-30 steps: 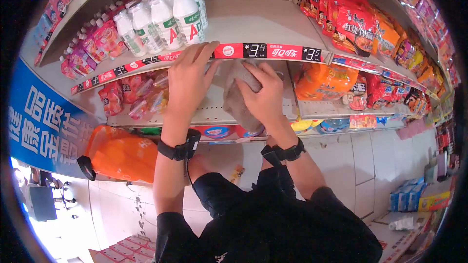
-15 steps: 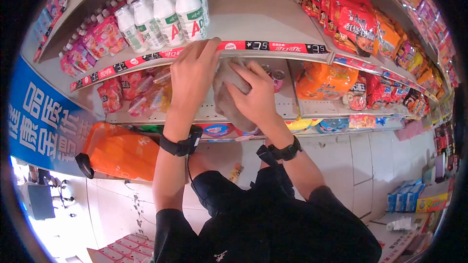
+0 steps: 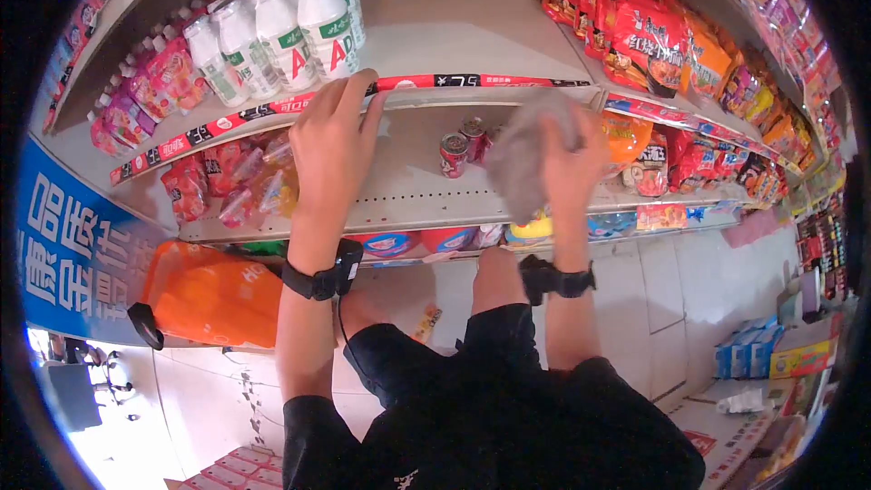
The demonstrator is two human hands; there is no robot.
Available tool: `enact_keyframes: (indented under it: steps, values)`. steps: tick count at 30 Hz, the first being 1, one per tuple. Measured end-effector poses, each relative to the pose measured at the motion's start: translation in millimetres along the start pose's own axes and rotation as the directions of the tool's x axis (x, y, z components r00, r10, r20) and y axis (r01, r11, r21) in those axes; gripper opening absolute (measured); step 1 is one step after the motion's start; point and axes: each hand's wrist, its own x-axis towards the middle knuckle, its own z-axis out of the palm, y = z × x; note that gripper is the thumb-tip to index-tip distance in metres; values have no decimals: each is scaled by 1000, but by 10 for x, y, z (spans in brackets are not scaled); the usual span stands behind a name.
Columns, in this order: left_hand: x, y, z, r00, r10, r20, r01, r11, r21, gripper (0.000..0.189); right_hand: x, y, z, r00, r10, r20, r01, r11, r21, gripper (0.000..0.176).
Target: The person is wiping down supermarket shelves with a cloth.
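A grey cloth (image 3: 524, 159) is bunched in my right hand (image 3: 576, 152), in front of the shelf's price strip at its right part; both are blurred. My left hand (image 3: 334, 132) rests with its fingertips at the red price strip (image 3: 426, 82), just below the white milk bottles (image 3: 322, 23). Its fingers are stretched and the thumb stands apart, with nothing held. Small cans (image 3: 454, 154) stand on the lower shelf (image 3: 390, 209), left of the cloth.
Red noodle packs (image 3: 644, 41) fill the upper shelf's right side, with pink pouches (image 3: 172, 77) at the left. An orange bag (image 3: 213, 295) lies at the lower left, beside a blue sign (image 3: 77, 236). Blue boxes (image 3: 748, 349) stand at the lower right.
My right hand has carried the cloth to the right along the shelf, away from my left hand, uncovering the cans. The view has shifted slightly.
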Motion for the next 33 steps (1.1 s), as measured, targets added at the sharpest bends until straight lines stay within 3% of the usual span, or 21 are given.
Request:
enact_keyframes:
  steps: [1,4,8,10,14,18,20,22,24,26,29,33]
  values:
    - [2,10,6,1000,-5,-9,5,1000,-6,22,63,192,-98,994,-21,-104,19,1000,-14,34]
    - [-15,33,49,999,-13,-43,12,1000,-11,21,197,259,-340,997,-11,-79,4,996,-84,34]
    - [3,82,47,998,-42,-37,43,999,11,20,126,61,-114,998,-36,-57,28,990,-140,33]
    - [7,85,41,998,-44,-41,44,999,4,20,39,-277,90,1000,11,3,-11,996,-87,31]
    - [-2,82,19,999,-54,-8,54,998,19,21,-170,-814,550,987,-94,127,98,995,-26,34]
    - [-5,57,36,999,-48,-1,48,999,21,20,-168,-850,578,979,-46,200,36,998,55,29]
    - [-2,65,18,997,-76,31,75,997,25,21,-74,-676,360,950,-80,302,108,991,-76,30]
    - [-4,60,23,998,-67,23,66,998,15,21,69,-395,134,962,-147,232,183,973,-142,33]
    - [-17,43,42,998,-67,5,67,998,5,21,254,-140,-230,954,-135,268,215,931,-294,34]
    - [-31,27,70,997,-69,-19,69,998,10,21,369,91,-483,971,-70,230,157,910,-384,35]
    - [-33,42,75,996,-91,-17,91,996,-3,21,391,0,-572,949,3,316,149,877,-456,39]
    - [-19,41,67,995,-99,-20,99,995,-25,21,335,-42,-492,950,-17,312,173,860,-479,39]
